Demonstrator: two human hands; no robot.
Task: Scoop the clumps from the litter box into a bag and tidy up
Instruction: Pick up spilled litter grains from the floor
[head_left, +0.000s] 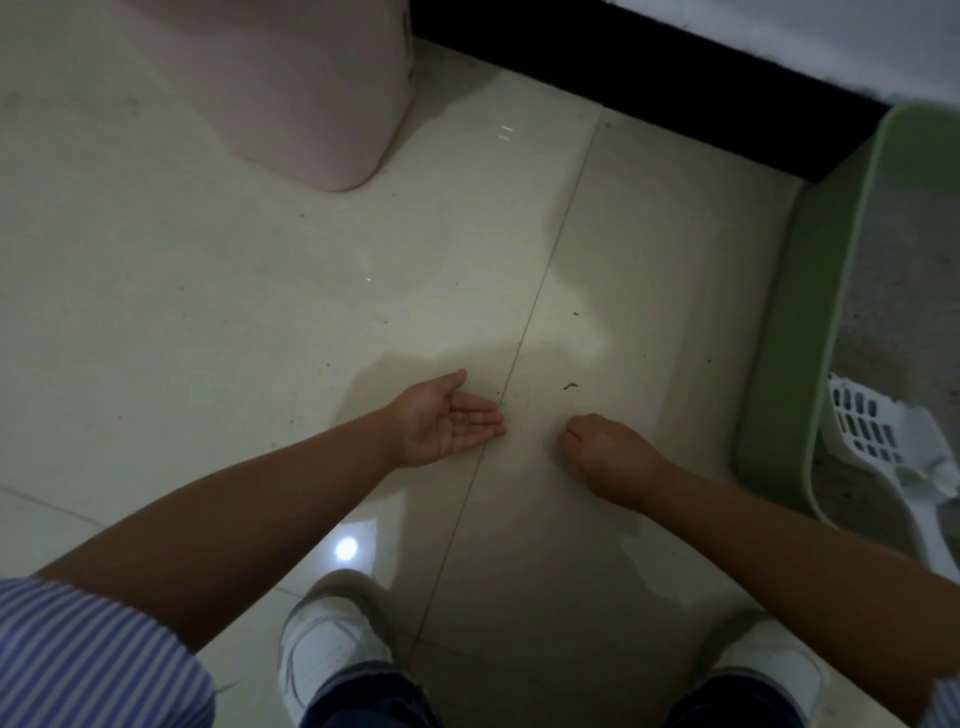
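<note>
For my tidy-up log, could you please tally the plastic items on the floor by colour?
Green: 1, the litter box
White: 1, the slotted scoop lying in the box
Pink: 1, the bin
Total: 3

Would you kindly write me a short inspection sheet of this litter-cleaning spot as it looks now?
Surface: pale tiled floor, glossy, scattered dark litter specks.
Job's things: green litter box at right; white slotted scoop resting inside it.
Clutter: pink bin at the back.
Hands: left hand palm up, cupping a few specks; right hand fingers curled at the floor, contents unclear.
Cables: nothing seen.
Surroundings: dark baseboard; white shoes.
</note>
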